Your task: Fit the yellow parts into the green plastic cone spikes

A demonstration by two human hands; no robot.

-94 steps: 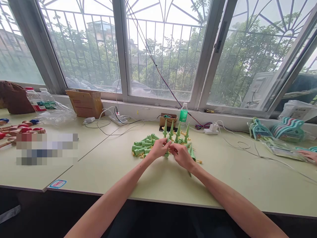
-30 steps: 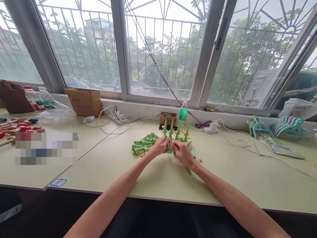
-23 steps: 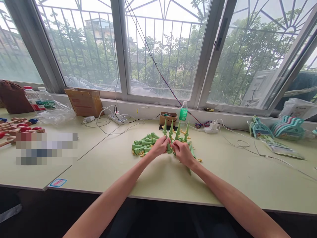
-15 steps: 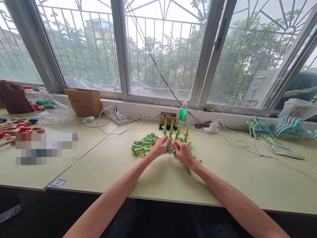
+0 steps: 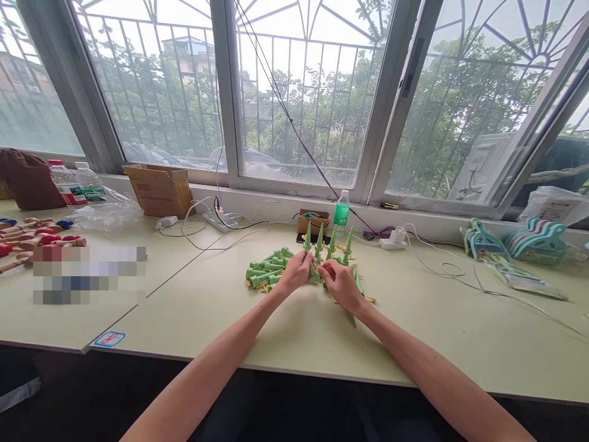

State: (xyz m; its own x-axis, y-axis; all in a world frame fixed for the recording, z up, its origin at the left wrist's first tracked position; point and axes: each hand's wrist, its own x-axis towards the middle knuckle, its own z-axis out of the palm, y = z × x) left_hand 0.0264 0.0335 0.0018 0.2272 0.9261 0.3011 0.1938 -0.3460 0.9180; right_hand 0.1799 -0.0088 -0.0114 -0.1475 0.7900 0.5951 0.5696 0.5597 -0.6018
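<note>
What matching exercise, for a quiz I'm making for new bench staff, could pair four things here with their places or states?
Column 1
1. Left hand
2. Brown bag
3. Large cardboard box
4. Stack of teal pieces

Column 2
A. Between the bottles and the power strip
B. Toward the right edge of the view
C. Gripping a green part
D. At the far left edge of the view

Pairs: 1-C, 2-D, 3-A, 4-B
</note>
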